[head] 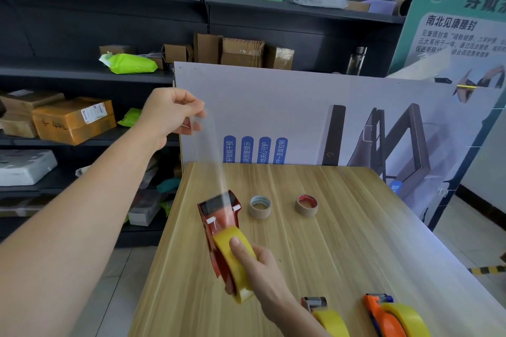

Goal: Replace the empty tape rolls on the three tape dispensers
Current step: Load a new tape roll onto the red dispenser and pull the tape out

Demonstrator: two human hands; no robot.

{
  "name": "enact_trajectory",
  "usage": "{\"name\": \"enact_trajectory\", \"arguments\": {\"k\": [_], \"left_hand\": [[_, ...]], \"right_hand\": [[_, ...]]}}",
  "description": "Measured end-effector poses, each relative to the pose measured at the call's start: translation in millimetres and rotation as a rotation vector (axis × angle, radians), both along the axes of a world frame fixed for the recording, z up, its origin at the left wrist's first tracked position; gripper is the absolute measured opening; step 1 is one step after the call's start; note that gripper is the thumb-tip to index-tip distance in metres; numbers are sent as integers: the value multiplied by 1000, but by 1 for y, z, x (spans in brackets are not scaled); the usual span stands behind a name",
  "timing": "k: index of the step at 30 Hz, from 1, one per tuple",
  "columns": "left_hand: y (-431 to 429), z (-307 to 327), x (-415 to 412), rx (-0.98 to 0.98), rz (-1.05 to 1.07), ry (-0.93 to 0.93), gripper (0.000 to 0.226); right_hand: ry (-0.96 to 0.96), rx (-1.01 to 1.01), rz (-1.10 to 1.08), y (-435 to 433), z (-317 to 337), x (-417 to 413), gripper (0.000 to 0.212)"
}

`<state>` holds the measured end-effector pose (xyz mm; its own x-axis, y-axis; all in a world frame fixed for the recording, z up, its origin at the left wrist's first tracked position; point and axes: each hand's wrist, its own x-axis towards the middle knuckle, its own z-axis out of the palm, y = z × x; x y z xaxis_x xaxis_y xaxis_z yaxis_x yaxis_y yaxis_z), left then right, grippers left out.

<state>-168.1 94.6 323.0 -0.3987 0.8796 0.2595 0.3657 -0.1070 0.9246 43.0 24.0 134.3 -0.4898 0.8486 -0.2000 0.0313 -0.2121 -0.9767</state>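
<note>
My right hand (254, 271) grips a red tape dispenser (219, 224) above the wooden table (342, 241), thumb pressed on its yellow tape roll (232, 254). A clear strip of tape (212, 156) runs from the dispenser's front up to my left hand (171, 113), which pinches its free end high above the table's far left corner. Two empty cardboard cores stand on the table: one with a pale rim (260, 206), one with a red rim (306, 205). Two more dispensers with yellow rolls lie near the front edge, a grey-headed one (323, 313) and an orange one (388, 316).
Dark shelving (82, 74) with cardboard boxes and packages fills the left and back. A printed board (301, 117) leans upright behind the table's far edge, and a green banner (460, 8) stands at the right. Floor shows to the right of the table.
</note>
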Motion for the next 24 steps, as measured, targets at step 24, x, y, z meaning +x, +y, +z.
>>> {"name": "enact_trajectory", "arguments": {"k": [24], "left_hand": [[20,-17,-38,54,285,-15,13]], "right_hand": [[9,23,3,-2,22,14,32]]}}
